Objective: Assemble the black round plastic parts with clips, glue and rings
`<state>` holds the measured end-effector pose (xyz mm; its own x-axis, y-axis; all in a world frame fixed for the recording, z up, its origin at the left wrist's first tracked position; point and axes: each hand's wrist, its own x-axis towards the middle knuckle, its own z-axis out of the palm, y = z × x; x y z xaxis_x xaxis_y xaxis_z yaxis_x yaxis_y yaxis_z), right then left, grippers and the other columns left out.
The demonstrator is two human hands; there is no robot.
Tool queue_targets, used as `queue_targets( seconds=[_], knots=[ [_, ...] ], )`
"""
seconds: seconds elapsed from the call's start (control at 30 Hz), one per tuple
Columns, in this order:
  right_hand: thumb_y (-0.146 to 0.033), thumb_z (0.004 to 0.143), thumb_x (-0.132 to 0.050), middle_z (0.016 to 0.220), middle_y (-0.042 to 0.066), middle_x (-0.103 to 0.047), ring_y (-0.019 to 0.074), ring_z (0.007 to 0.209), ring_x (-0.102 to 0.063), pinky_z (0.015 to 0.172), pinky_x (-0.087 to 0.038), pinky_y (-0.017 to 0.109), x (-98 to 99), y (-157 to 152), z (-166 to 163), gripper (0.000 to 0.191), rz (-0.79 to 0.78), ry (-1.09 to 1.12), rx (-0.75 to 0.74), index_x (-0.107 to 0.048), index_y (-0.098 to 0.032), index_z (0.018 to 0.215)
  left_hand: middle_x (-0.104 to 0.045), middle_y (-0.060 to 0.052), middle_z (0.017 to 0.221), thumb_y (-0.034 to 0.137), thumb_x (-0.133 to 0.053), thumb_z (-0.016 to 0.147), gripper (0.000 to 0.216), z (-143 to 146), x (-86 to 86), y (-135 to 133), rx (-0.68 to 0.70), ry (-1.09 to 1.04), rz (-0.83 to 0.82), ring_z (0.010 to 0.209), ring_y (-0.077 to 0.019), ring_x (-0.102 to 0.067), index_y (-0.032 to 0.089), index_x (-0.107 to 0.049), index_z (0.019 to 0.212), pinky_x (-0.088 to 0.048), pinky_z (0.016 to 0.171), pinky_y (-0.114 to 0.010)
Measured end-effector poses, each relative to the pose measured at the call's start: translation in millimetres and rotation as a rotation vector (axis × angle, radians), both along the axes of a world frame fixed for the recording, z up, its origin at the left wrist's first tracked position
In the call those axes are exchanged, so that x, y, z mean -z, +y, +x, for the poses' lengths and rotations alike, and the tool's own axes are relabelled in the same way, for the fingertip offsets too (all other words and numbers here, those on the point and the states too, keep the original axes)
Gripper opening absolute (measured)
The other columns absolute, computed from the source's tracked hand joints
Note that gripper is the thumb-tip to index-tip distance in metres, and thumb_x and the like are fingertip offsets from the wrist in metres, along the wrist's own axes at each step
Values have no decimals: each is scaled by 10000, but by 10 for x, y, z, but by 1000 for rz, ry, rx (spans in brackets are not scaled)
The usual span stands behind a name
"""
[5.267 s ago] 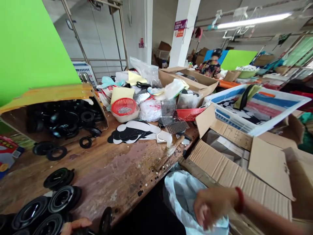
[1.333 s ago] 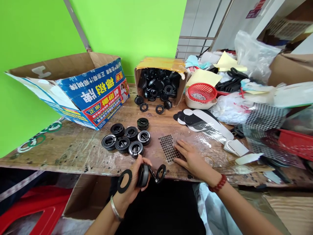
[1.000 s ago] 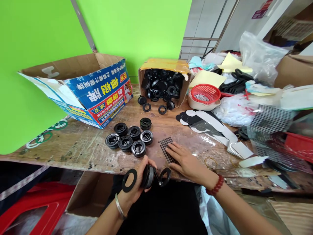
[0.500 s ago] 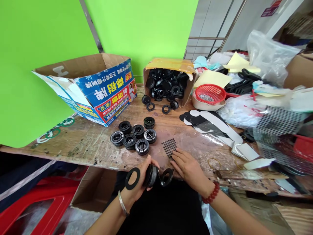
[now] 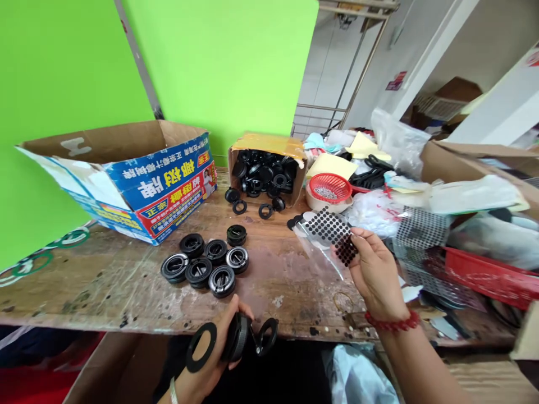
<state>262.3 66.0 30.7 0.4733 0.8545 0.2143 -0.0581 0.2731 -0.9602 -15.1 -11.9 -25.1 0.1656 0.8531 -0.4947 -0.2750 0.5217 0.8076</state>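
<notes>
My left hand [image 5: 219, 336] is closed round a black ridged round plastic piece [image 5: 239, 336] at the table's front edge. A smaller black ring [image 5: 273, 334] hangs open from it on the right. Against the back of this hand lies a flat black ring [image 5: 190, 352]. Out to the right, my right hand [image 5: 376, 272] pinches a sheet of small black round dots [image 5: 330, 227] by its near corner, above the table. Several round black pieces [image 5: 199, 272] stand grouped on the wood ahead of my left hand.
A blue printed carton [image 5: 168, 188] stands at left. Behind the pieces, a cardboard box [image 5: 298, 188] lies on its side, full of black parts. Right of it are a red basket [image 5: 348, 193], plastic bags [image 5: 374, 213] and a red tray [image 5: 484, 275].
My right hand has lifted the dotted sheet off the table and carried it right. My left hand keeps its hold on the black piece. The view has turned to the right.
</notes>
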Motion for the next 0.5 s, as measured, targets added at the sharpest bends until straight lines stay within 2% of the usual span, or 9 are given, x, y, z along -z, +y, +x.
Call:
queue_targets(
  seconds=[0.1,0.23,0.33,0.4,0.5],
  knots=[
    [-337,672,-793,779,-24,-667,141,636,-626,613,-550,308,-99,39,50,346,-58,162,-82,-571,-221,911,-431,57,468,743,-615,731,576,10,-3,-17,14,6,-1,379,-60,-309,169,-650,761,-216,347,-172],
    [-251,599,-830,782,-19,-686,114,647,-627,575,-525,232,-230,31,73,371,-125,94,-210,-643,-200,915,-439,53,473,757,-627,709,591,-11,-11,-37,15,19,-1,385,-62,-332,169,-658,762,-213,352,-168],
    [-279,637,-810,816,-1,-711,116,666,-636,595,-529,231,-352,32,91,337,-113,-104,-283,-684,-189,936,-435,52,467,768,-620,703,601,-41,-14,-40,21,6,-7,376,-58,-317,170,-661,755,-203,348,-169],
    [-320,712,-765,861,22,-731,138,713,-651,644,-549,267,-481,56,104,274,-52,-332,-293,-707,-184,942,-441,50,468,762,-620,707,594,-54,-21,-39,26,-2,-8,373,-56,-309,171,-662,755,-198,346,-169],
    [-324,819,-670,910,23,-747,169,791,-670,747,-567,336,-819,110,100,208,108,-737,-241,-740,-203,972,-443,50,466,751,-634,700,582,-57,-54,-42,28,-5,3,372,-56,-318,170,-657,738,-195,348,-166]
  ],
)
